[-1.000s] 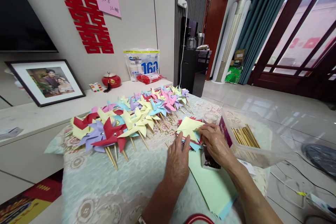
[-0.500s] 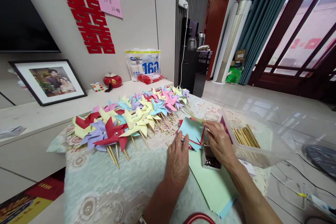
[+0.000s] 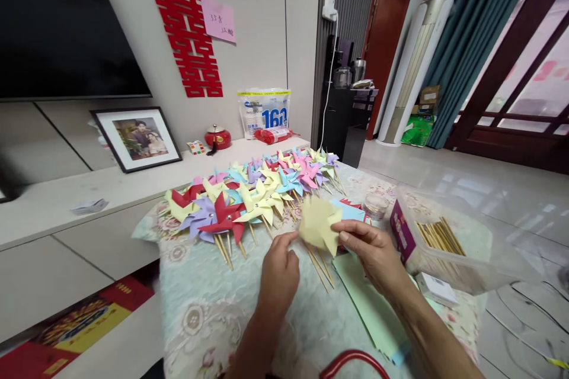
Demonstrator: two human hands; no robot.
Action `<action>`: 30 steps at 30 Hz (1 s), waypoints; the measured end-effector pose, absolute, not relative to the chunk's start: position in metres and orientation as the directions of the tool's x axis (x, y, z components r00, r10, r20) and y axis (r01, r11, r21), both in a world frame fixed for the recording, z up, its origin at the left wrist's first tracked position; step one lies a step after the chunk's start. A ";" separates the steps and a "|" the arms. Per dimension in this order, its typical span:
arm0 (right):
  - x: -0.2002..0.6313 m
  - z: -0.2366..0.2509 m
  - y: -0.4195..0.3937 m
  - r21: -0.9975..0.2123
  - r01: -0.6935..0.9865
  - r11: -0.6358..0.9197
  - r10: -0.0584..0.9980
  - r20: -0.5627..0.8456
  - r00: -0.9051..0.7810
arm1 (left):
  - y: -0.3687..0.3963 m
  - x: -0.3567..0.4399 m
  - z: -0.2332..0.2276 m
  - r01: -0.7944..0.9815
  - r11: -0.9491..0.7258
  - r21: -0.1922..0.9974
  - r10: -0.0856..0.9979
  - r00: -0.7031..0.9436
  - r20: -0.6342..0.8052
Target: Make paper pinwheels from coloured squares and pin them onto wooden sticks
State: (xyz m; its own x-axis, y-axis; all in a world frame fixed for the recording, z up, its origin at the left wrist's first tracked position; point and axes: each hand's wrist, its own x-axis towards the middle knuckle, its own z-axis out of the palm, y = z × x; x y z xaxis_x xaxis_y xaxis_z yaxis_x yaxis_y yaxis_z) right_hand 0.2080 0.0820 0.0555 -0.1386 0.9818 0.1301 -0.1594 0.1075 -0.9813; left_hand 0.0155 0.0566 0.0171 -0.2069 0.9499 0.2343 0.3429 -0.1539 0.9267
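Pale green floral cloth (image 3: pixel 213 308) covers the work table, which adjoins a low white cabinet (image 3: pixel 127 198) along a light grey wall. On the cabinet stand a black-framed photograph (image 3: pixel 140 139), a round red lidded pot (image 3: pixel 217 138) and a clear printed plastic bag (image 3: pixel 264 111).

Head view: The right hand (image 3: pixel 376 254) is closed in a pinch, thumb and fingertips gripping one corner of a pale yellow cut-paper piece (image 3: pixel 316 222). This piece is raised above the table and partly blurred. The left hand (image 3: pixel 280 269) is partly open, index finger extended to the paper's left edge and thumb set apart; nothing shows in its grasp. Fingertip contact with the paper cannot be determined.

Multicoloured paper pinwheels on wooden sticks (image 3: pixel 262 198) lie in rows left of and beyond the hands. Loose thin wooden sticks (image 3: pixel 323 275) protrude from beneath the yellow piece. A stack of blue and red cut paper (image 3: pixel 349 211) lies behind it, near a clear round container (image 3: pixel 376 206). Light green paper sheets (image 3: pixel 371 308) lie below the right hand. To the right, a translucent plastic tub (image 3: pixel 484 254) contains further wooden sticks (image 3: pixel 441 235), with a small white box (image 3: pixel 437 289) just beside it.
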 end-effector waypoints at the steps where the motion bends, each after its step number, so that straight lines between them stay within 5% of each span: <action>1: 0.202 0.053 0.080 -0.981 -0.188 0.047 0.985 0.077 -0.156 | 0.051 0.009 0.018 0.196 -0.077 0.978 0.963 -0.239 0.124; 4: 0.187 0.046 0.076 -0.973 -0.227 -0.046 0.984 -0.005 -0.179 | 0.032 -0.006 0.016 -0.174 0.090 0.981 0.952 -0.275 -0.137; 9: 0.177 0.039 0.071 -0.969 -0.234 -0.082 0.980 -0.036 -0.195 | 0.019 -0.017 0.014 -0.367 0.059 0.928 0.938 -0.299 -0.178; 19: 0.173 0.033 0.069 -0.936 -0.346 -0.061 0.973 0.022 -0.230 | 0.021 -0.012 0.019 -0.429 -0.011 0.903 0.987 -0.150 -0.059; 30: 0.171 0.027 0.068 -0.934 -0.349 -0.070 0.970 0.018 -0.242 | 0.022 -0.012 0.009 -0.448 0.059 0.892 0.990 -0.092 -0.111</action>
